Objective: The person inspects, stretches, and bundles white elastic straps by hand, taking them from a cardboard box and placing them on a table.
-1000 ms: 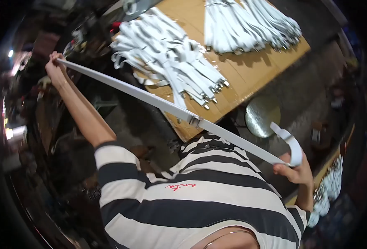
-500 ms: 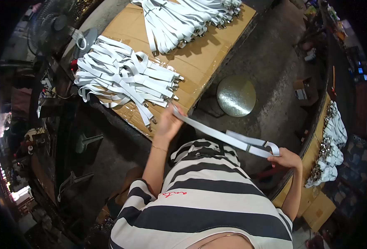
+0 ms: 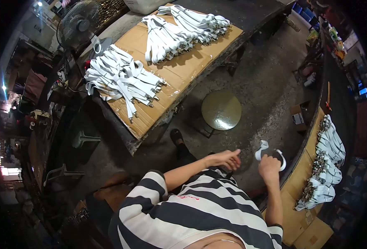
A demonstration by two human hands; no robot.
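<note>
My right hand [image 3: 269, 167] is closed round a white strap [image 3: 282, 161], which loops up on both sides of the fist. My left hand [image 3: 226, 159] is to the left of it, fingers stretched out and apart, with nothing in it. At the upper left, a loose pile of white straps with metal clips [image 3: 123, 79] lies on a cardboard sheet [image 3: 179, 83]. Behind it on the same sheet lie more white straps in bundles [image 3: 167, 39]. On the right, further bundled straps [image 3: 325, 166] lie along another cardboard-covered surface [image 3: 293, 197].
A round stool [image 3: 221, 108] stands on the floor between the two work surfaces. A fan [image 3: 83, 25] is at the upper left. An open carton [image 3: 298, 116] sits on the floor near the right bench. A plastic chair [image 3: 86, 140] stands at the left.
My left hand has let go of the strap and moved right, away from the pile. The strap now hangs in loops from my right hand. The view has shifted toward the right bench.
</note>
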